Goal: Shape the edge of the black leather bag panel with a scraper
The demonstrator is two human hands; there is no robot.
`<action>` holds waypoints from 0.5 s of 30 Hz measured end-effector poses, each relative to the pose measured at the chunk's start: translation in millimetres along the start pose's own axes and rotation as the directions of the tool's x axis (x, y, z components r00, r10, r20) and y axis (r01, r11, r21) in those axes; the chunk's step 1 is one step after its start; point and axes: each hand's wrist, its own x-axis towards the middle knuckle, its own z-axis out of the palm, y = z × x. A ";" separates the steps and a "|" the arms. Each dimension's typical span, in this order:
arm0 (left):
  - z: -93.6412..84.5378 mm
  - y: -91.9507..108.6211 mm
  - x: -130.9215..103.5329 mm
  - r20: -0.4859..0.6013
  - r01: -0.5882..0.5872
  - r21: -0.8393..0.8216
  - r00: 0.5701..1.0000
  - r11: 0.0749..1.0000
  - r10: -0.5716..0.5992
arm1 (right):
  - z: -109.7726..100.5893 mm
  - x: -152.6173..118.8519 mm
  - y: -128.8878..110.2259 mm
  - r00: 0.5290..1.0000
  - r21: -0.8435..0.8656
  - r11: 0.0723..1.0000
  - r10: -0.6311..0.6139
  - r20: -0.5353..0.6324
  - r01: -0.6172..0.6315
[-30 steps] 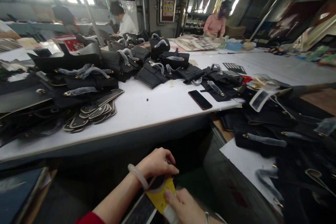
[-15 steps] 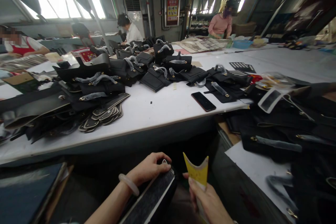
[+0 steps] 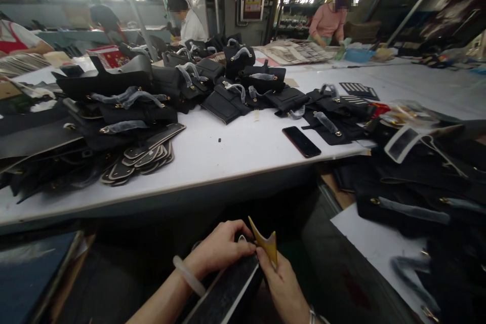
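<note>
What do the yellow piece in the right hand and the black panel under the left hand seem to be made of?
Yellow piece: probably thin card or stiff paper, matte; it holds a curved, notched edge in the right hand. Black panel: looks like grained leather or imitation leather with a pale edge; the left hand rests on it.

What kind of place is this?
Probably a workshop where bags are made: black bag parts are piled on a long white table, and other people work at tables farther back.
</note>
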 end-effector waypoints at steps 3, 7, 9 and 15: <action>-1.4 3.9 -0.9 0.019 -0.024 0.013 1.000 1.000 0.024 | 2.1 -1.5 -0.8 0.999 -0.099 0.994 -0.041 0.020 0.043; -3.1 10.2 -1.3 0.003 -0.044 0.066 0.999 0.997 0.044 | 7.7 0.7 0.3 0.995 -0.198 0.976 -0.095 -0.005 0.093; -3.5 12.5 -1.8 -0.019 -0.037 0.100 0.999 0.994 0.039 | 11.6 2.5 2.1 0.993 -0.230 0.968 -0.110 -0.049 0.096; 2.3 18.6 -10.7 -0.043 -0.011 0.147 0.999 0.989 0.017 | 11.2 -0.3 15.9 0.981 -0.076 0.995 -0.084 -0.177 0.071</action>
